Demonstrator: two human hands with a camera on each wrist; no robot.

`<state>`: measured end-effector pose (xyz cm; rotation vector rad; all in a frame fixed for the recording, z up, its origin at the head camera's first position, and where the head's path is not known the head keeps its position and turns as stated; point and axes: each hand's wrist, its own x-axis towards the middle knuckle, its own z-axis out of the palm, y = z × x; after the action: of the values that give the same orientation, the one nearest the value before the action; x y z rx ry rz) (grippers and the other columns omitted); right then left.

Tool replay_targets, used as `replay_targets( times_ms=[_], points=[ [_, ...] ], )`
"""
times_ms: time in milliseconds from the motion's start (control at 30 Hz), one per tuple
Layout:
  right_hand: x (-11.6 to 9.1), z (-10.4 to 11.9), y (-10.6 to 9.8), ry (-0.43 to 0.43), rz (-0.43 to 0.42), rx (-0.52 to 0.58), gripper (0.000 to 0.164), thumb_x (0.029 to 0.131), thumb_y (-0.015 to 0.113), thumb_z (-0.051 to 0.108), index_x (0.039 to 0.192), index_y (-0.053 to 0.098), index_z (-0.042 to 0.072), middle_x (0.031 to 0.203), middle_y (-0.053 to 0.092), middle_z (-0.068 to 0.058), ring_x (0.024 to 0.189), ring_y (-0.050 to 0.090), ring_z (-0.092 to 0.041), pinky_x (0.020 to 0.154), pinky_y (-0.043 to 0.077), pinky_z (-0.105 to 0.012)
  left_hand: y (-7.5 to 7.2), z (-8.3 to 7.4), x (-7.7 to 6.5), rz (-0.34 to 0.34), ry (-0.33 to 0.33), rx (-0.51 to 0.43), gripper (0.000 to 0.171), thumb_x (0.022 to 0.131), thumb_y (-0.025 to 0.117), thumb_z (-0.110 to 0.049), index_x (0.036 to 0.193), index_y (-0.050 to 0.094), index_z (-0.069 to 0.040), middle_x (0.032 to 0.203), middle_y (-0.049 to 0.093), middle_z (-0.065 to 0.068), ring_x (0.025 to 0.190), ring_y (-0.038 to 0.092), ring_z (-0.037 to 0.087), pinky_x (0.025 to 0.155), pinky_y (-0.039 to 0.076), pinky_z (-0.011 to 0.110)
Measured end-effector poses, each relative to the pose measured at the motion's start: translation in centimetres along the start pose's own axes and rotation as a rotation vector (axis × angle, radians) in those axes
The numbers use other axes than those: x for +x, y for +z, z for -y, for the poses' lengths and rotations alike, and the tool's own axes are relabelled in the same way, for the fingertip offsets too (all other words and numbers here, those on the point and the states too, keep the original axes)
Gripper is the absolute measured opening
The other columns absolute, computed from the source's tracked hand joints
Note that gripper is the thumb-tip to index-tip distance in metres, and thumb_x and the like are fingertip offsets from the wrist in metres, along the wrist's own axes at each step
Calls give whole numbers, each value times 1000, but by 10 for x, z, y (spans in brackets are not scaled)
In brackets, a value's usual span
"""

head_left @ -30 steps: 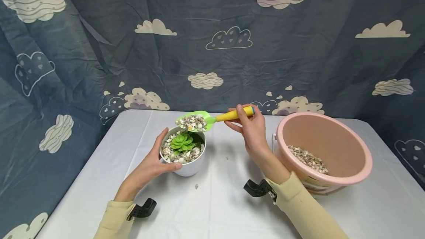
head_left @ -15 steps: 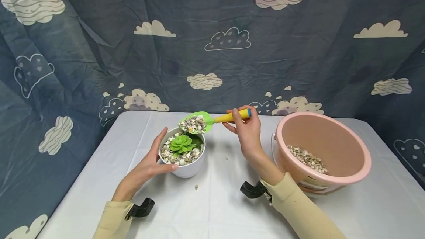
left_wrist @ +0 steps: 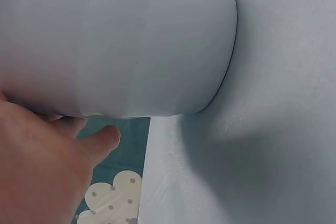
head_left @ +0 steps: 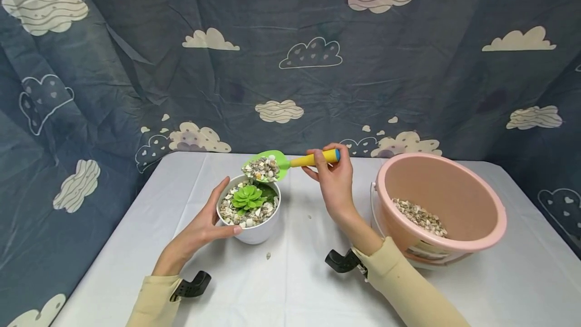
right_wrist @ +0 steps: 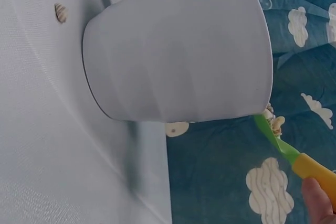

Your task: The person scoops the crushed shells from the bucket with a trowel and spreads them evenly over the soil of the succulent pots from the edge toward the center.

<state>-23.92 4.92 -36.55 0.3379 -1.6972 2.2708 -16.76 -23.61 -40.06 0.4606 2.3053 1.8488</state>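
Observation:
My right hand point(head_left: 336, 185) pinches the yellow handle point(head_left: 313, 159) of a toy shovel with a green blade point(head_left: 282, 161). Small shells and stones point(head_left: 262, 168) are heaped on the blade, which hangs over the back rim of a white flower pot point(head_left: 255, 233). In the right wrist view the blade point(right_wrist: 270, 132) overlaps the pot's rim. A green succulent point(head_left: 247, 197) stands among shell bits in the pot. My left hand point(head_left: 199, 228) holds the pot from the left, thumb along the front rim and fingers round the far side. The left wrist view shows its fingers point(left_wrist: 102, 142) beside the pot wall.
A pink bucket point(head_left: 458, 180) stands at the right of the white-covered table point(head_left: 299, 286), with more shells point(head_left: 419, 217) at its bottom. One small shell point(head_left: 268, 256) lies in front of the pot. A dark cloud-print cloth point(head_left: 317, 105) hangs behind.
My right hand has moved slightly left. The loaded shovel blade has come a little lower over the pot's back rim, shells still on it. My left hand stays on the pot.

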Motion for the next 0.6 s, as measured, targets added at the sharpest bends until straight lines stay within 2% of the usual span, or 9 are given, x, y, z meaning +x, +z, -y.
replay_targets(
  times_ms=[167,467,600],
  points=[
    [-1,-1,0,-27,3,-24,31,100,58,19,115,40,0,114,60,-20,108,63,-31,82,56,-38,1,-1,0,-7,-9,-12,105,78,78,-19,159,10,-24,163,4,9,148,2,31,112,3,64],
    [-4,1,0,-47,4,-36,32,99,59,17,115,39,-2,114,59,-21,109,62,-31,81,56,-38,3,-3,0,-31,-36,29,108,75,80,-21,158,12,-26,162,3,9,147,2,32,113,3,63],
    [-6,2,0,-57,5,-39,37,99,59,17,118,37,-6,115,59,-21,109,62,-31,82,56,-38,3,-3,0,-31,-30,15,108,75,80,-19,158,12,-24,162,5,10,147,5,32,113,5,61]
  ],
)
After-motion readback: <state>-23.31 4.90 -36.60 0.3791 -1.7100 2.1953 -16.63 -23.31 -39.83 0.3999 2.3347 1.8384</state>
